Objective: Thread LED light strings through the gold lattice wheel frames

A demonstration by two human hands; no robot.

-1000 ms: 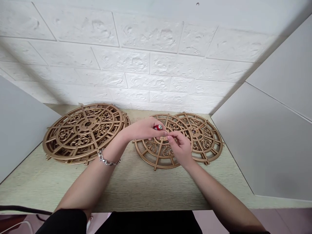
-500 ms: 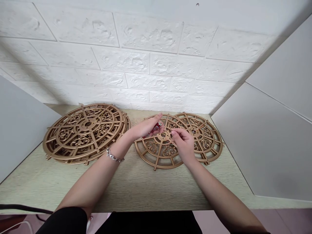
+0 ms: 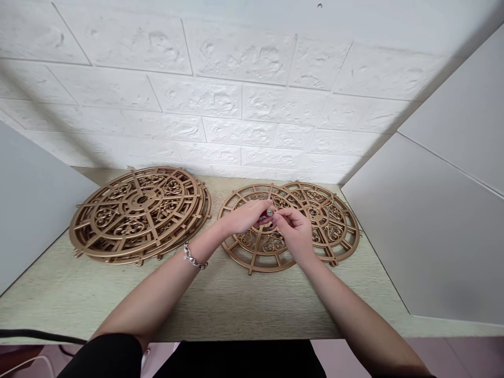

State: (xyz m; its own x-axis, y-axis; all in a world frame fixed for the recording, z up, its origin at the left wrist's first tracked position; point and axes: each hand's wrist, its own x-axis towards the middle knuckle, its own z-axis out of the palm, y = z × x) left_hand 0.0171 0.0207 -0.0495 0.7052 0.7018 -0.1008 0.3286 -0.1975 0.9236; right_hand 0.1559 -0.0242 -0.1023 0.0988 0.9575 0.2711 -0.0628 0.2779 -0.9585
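Work in progress: we curl the left hand [image 3: 252, 216] around a red cylinder [image 3: 269, 213] and pinch the right hand [image 3: 294, 232] closed, contents indiscernible. Beneath this grip lies an openwork disc [image 3: 256, 251]; whether the stack [image 3: 129, 203] leftward is finished, we cannot tell.

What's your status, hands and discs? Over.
Left hand: holding red, metal-tipped object. Right hand: pinched close beside it, contact unclear. Gold disc beneath, centre partly hidden by hands.
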